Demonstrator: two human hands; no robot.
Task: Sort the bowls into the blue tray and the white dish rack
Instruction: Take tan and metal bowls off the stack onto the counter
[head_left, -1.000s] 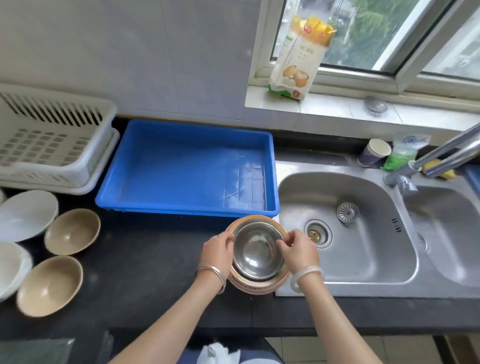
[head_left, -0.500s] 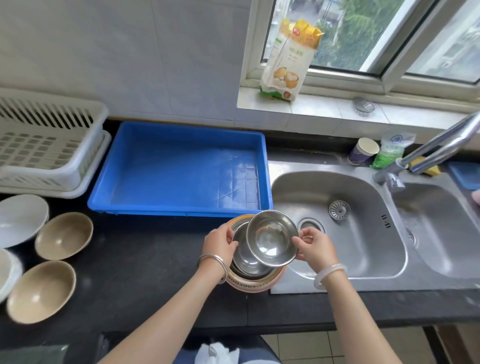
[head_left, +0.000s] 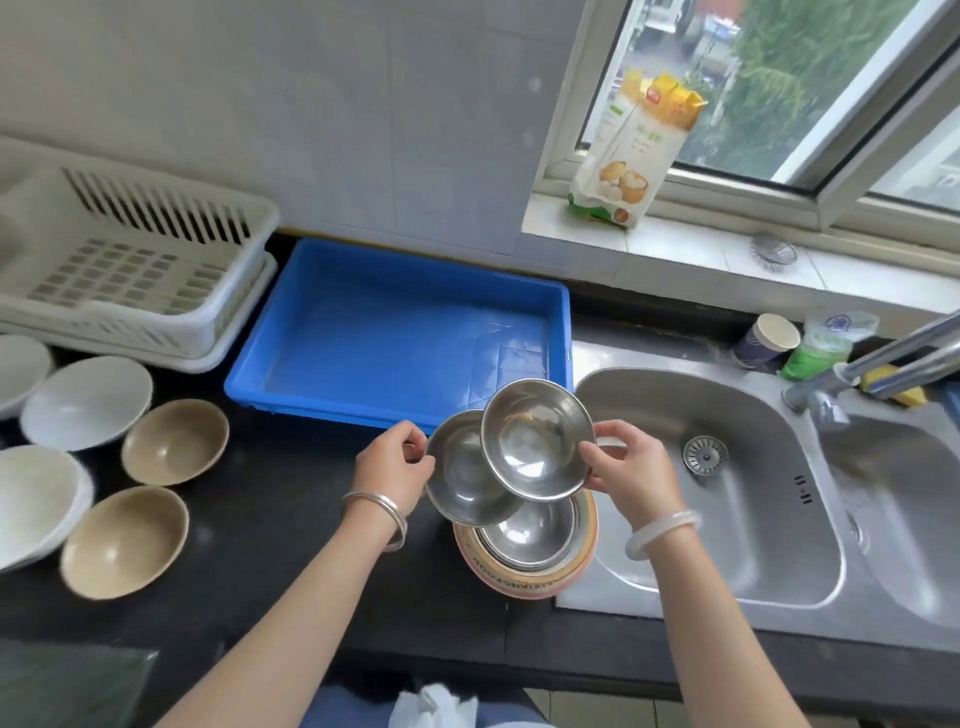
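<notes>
My right hand (head_left: 626, 467) holds a steel bowl (head_left: 537, 441) by its right rim, lifted and tilted. A second steel bowl (head_left: 460, 483) is gripped at its left rim by my left hand (head_left: 395, 467) and sits partly under the first. Below them a third steel bowl (head_left: 530, 530) rests inside a pink-rimmed bowl (head_left: 519, 579) at the counter's front edge. The blue tray (head_left: 400, 332) lies just behind my hands with nothing in it. Further left is the white dish rack (head_left: 130, 270), which holds no bowls.
Two tan bowls (head_left: 174, 441) (head_left: 124, 540) and several white bowls (head_left: 85, 400) sit on the dark counter at left. A double steel sink (head_left: 727, 493) with a tap (head_left: 883, 364) is on the right. A paper cup (head_left: 766, 340) stands behind it and a bag (head_left: 636, 150) on the sill.
Both hands have lifted steel bowls off the stack: first the right one, then the left one. A third steel bowl is now uncovered in the pink-rimmed bowl.
</notes>
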